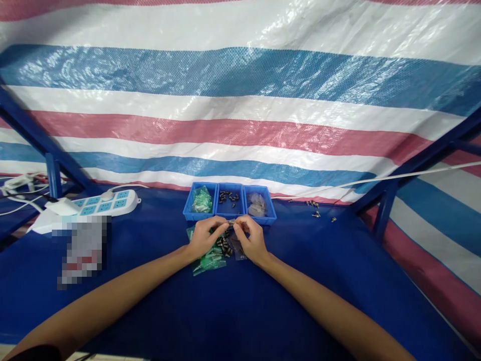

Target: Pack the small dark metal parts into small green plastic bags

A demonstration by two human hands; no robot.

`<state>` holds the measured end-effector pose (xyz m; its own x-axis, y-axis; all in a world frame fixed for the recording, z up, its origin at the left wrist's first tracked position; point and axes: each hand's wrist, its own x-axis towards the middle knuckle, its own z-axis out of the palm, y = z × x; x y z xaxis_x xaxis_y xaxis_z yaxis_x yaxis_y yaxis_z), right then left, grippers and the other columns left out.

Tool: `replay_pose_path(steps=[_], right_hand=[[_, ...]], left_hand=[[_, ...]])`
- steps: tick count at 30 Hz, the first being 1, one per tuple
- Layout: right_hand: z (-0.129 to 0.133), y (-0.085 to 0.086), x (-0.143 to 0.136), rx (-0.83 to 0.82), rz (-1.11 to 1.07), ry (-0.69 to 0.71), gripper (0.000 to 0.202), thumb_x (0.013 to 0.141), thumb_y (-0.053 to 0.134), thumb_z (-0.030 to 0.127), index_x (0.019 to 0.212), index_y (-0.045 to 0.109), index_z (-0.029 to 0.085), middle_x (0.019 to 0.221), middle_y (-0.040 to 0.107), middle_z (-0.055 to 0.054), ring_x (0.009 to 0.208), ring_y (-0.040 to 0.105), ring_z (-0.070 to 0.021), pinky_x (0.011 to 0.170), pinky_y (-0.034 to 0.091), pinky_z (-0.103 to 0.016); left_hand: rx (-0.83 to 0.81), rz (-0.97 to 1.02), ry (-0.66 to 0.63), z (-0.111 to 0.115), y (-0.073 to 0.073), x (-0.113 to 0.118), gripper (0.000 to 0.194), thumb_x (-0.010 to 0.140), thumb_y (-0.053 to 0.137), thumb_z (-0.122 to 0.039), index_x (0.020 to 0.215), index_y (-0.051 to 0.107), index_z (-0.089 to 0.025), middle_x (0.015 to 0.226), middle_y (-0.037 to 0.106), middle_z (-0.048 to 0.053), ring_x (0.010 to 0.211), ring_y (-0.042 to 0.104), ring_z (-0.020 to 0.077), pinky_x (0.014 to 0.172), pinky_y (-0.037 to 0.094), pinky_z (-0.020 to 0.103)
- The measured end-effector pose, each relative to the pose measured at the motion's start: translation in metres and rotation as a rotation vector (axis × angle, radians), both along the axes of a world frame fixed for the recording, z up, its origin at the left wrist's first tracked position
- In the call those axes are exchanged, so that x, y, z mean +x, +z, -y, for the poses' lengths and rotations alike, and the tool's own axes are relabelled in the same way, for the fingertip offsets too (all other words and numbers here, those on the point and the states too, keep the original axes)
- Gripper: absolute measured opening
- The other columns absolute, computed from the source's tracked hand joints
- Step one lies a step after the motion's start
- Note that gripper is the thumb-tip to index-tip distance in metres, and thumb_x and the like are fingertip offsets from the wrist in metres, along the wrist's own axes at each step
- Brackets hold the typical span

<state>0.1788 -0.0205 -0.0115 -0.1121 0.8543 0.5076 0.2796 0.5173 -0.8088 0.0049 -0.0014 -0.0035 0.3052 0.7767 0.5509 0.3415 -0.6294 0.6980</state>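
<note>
My left hand (205,235) and my right hand (252,238) meet over the blue table cover, fingertips pinched together on a small grey part (232,222) held between them. Under the hands lie green plastic bags (209,259), a small pile of dark metal pieces (226,246) and a clear bag (239,247). Just beyond stand three blue bins: the left bin (200,199) holds green bags, the middle bin (229,199) has dark small parts, the right bin (259,204) holds clear bags.
A white power strip (107,203) with cables lies at the left, beside a blurred-out item (83,250). Loose small parts (314,206) are scattered right of the bins. Blue frame bars (383,213) and a striped tarp (240,100) close off the back.
</note>
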Motion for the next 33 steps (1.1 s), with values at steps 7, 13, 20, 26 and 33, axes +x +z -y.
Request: replay_pose_path(steps=[7,13,20,26,33], right_hand=[[-0.0008,-0.0024,-0.0002,0.001,-0.029,-0.001,0.013,0.09,0.051,0.028,0.081,0.052,0.019,0.068,0.046,0.002,0.058,0.046,-0.0111,0.055,0.038,-0.023],[-0.0005,-0.0026,0.0001,-0.009,-0.028,0.01,0.014,0.09,0.051,0.028,0.079,0.052,0.019,0.068,0.045,0.002,0.059,0.044,-0.011,0.056,0.038,-0.023],[-0.0004,-0.0026,-0.0005,-0.021,-0.024,0.01,0.014,0.091,0.05,0.028,0.08,0.053,0.019,0.07,0.046,0.002,0.061,0.045,-0.0116,0.057,0.039,-0.024],[-0.001,-0.0011,-0.0003,-0.017,-0.039,0.019,0.014,0.09,0.05,0.026,0.078,0.053,0.019,0.066,0.043,0.003,0.057,0.043,-0.0112,0.055,0.037,-0.023],[-0.0016,-0.0025,0.0007,-0.033,-0.046,0.04,0.014,0.089,0.05,0.026,0.077,0.051,0.019,0.063,0.042,0.003,0.056,0.043,-0.0113,0.054,0.037,-0.023]], left_hand=[[-0.033,0.008,-0.002,-0.0005,0.0009,0.0006,0.017,0.088,0.057,-0.03,0.086,0.065,-0.016,0.076,0.067,0.003,0.065,0.062,0.0123,0.061,0.049,0.021],[-0.055,0.043,-0.028,-0.0007,0.0025,0.0004,0.018,0.088,0.056,-0.031,0.095,0.063,-0.016,0.089,0.064,0.005,0.064,0.059,0.0111,0.058,0.048,0.021],[0.042,0.044,-0.059,-0.0002,0.0048,-0.0001,0.016,0.089,0.055,-0.029,0.09,0.065,-0.016,0.086,0.063,0.006,0.073,0.06,0.0139,0.061,0.048,0.023],[0.07,-0.006,-0.063,-0.001,0.0034,-0.0006,0.017,0.09,0.054,-0.028,0.089,0.064,-0.016,0.084,0.065,0.006,0.077,0.061,0.0152,0.064,0.049,0.024],[0.045,-0.023,-0.054,0.0002,0.0032,-0.0004,0.019,0.09,0.052,-0.03,0.087,0.064,-0.016,0.08,0.065,0.005,0.07,0.06,0.0135,0.062,0.047,0.023]])
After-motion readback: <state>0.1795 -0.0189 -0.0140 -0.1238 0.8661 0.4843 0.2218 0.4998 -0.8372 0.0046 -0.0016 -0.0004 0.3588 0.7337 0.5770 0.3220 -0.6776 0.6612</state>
